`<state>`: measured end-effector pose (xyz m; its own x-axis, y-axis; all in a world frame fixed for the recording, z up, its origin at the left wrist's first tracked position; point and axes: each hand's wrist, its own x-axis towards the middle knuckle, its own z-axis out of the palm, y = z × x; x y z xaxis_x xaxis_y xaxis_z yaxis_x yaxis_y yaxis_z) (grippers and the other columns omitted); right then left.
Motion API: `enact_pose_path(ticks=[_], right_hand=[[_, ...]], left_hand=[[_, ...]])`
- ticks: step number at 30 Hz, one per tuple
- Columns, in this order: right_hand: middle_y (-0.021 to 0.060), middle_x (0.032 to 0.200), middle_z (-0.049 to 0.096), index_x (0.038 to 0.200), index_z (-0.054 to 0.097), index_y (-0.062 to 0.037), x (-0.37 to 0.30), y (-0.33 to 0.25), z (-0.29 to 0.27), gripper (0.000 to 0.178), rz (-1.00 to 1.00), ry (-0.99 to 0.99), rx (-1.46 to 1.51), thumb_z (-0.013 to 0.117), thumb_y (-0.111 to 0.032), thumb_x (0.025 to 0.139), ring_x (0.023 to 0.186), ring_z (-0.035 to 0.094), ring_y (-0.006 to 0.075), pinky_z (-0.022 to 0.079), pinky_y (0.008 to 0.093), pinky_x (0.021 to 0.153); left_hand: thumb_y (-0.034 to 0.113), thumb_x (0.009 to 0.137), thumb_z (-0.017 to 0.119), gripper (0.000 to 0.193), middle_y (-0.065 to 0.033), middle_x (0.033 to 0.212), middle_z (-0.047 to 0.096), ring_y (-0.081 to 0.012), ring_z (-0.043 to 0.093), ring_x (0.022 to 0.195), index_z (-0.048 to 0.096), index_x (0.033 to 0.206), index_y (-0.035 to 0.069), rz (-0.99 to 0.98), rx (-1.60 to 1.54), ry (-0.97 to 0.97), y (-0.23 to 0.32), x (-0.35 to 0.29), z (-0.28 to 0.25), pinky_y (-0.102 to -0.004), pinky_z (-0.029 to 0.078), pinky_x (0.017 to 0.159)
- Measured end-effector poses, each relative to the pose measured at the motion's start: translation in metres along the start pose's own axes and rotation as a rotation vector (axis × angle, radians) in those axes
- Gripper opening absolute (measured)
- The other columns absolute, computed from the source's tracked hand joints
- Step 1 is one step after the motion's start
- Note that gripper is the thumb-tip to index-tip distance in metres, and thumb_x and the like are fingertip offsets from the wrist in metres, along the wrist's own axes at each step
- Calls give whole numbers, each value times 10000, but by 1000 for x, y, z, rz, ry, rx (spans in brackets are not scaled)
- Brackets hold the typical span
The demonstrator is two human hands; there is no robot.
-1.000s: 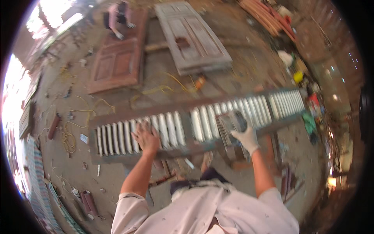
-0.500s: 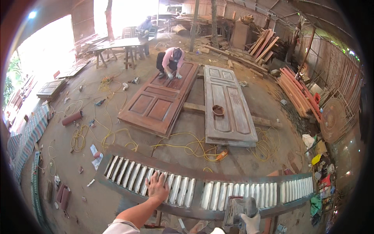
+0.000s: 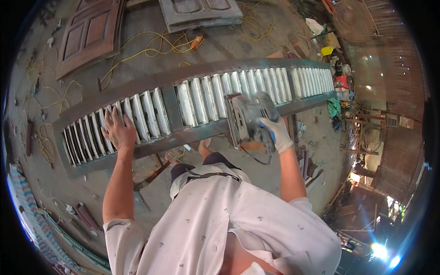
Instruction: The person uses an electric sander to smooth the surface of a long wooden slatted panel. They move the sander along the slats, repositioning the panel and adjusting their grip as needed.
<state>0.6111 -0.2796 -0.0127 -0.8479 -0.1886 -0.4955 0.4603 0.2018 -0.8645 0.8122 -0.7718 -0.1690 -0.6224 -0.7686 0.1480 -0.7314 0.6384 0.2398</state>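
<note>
In front of me lies a long louvered shutter panel [image 3: 172, 110], its dark frame holding pale slats in three sections. My bare left hand [image 3: 120, 132] rests on the slats of the left section, fingers spread. My gloved right hand [image 3: 278, 134] is closed round a grey power sander [image 3: 252, 114]. The sander is tilted at the near rail by the middle section, its flat side turned left. Whether it touches the rail I cannot tell. A cord hangs below it.
Beyond the panel lie a brown panelled door [image 3: 91, 36] and a greyish door [image 3: 201, 13]. Yellow cords [image 3: 153, 48] loop over the floor near an orange item [image 3: 197, 42]. Assorted clutter, including a red item [image 3: 341, 82], lines the right side. My feet are just below the panel.
My view has tilted down, bringing my torso into sight and taking the co-workers out of it. My left hand remains on the left slats, and the sander remains in my right hand.
</note>
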Motion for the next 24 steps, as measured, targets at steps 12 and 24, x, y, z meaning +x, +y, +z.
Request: enact_pose_path(ticks=[12,24], right_hand=[[52,1111,796,1249,784,-27,125,-37,17,430,-54,-87,-60,883,-318,948,941,749,138,620,319,791],[251,1265,775,1449,604,63,-7,-14,95,835,-361,93,-744,928,-349,799,1197,763,365,580,456,1083]], left_hand=[[363,1080,634,564,-110,1749,418,-306,402,1619,563,1620,217,5,54,-30,-7,8,4,-658,176,1321],[362,1058,651,569,-86,1753,419,-300,412,1614,578,1607,232,-15,8,-9,-11,2,11,-666,173,1320]])
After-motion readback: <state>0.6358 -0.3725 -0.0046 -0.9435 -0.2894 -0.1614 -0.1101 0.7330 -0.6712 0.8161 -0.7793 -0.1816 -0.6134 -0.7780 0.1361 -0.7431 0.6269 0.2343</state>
